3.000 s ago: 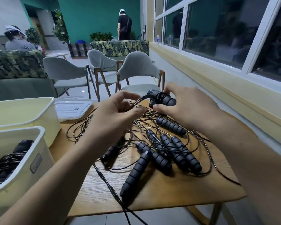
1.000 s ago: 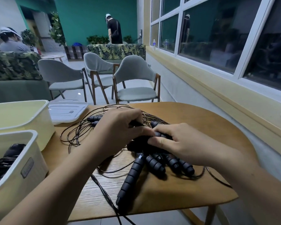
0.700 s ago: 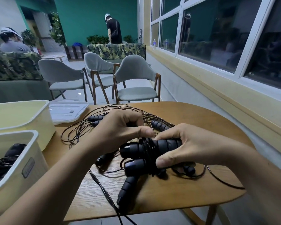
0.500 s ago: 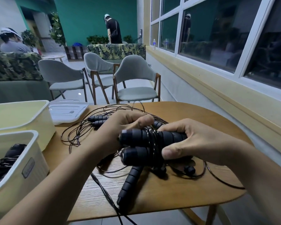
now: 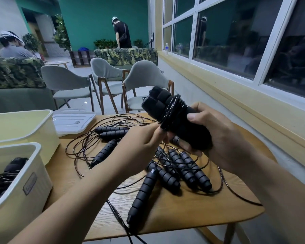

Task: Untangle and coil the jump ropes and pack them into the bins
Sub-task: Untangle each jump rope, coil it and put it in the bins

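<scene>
Two bins stand at left: far bin (image 5: 24,125), and near bin (image 5: 24,182) holding coiled black ropes. At least eight loose handles (image 5: 141,191) lie in tangled cord (image 5: 77,147) on the table (image 5: 236,196). One cord-wrapped black bundle (image 5: 167,110) is raised above it. Your left hand (image 5: 143,148) pinches its wrap and your right hand (image 5: 224,138) grasps it.

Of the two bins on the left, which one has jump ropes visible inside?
The nearer white bin, at the lower left: black handles and cord lie in it. The yellowish bin behind it shows none in its visible part.
</scene>
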`<action>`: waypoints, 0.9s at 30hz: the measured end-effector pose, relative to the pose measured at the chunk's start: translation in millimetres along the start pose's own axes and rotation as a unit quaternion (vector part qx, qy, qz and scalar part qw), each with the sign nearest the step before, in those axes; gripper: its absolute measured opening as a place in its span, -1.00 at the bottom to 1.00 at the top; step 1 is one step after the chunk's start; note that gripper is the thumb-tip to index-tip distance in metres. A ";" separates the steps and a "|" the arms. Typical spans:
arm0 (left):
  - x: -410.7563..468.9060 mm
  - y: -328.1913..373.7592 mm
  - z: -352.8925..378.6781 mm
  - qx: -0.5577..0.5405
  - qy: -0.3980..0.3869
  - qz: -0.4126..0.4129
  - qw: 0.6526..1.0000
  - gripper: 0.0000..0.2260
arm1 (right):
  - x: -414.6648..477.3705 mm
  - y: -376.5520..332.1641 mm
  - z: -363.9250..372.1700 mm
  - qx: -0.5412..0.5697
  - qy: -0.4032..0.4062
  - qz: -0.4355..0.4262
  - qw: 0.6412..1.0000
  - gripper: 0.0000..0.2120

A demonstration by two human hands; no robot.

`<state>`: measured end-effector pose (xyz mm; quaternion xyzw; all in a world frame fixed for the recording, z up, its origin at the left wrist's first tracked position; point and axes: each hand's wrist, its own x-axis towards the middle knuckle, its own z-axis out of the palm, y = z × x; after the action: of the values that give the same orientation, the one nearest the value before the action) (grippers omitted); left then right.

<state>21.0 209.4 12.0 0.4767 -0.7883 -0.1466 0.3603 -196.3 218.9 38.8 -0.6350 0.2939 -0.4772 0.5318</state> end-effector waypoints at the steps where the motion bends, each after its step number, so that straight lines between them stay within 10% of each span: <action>1: -1.1 4.7 2.0 0.015 -0.001 0.013 1.000 -0.69 | 1.0 1.9 -0.3 -0.017 0.017 -0.004 1.000 -0.79; 15: -5.1 2.5 6.7 0.143 0.006 0.082 0.986 -0.71 | 8.3 22.0 -7.4 -0.345 0.154 -0.080 0.922 -0.80; 27: -3.3 -8.2 -16.4 0.105 0.108 0.157 0.976 -0.70 | 6.1 29.6 -3.4 -0.461 -0.032 0.018 0.887 -0.80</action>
<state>38.8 210.0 17.3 0.3956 -0.8208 0.0478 0.4092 -193.2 204.4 12.3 -0.8180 0.4751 -0.2578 0.1967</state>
